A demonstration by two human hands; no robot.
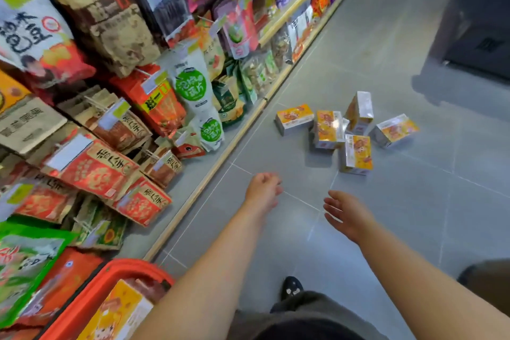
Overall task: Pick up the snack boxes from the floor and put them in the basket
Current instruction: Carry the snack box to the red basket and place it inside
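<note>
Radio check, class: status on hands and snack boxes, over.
Left hand, right hand open, empty. Five snack boxes on floor; one in red basket. Nothing blocking.

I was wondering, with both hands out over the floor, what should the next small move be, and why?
Probably reach the right hand forward to the nearest snack box, which stands upright just ahead of it, and grasp it. That hand and the left hand are both empty, and five boxes lie on the floor, outside the red basket.
</note>
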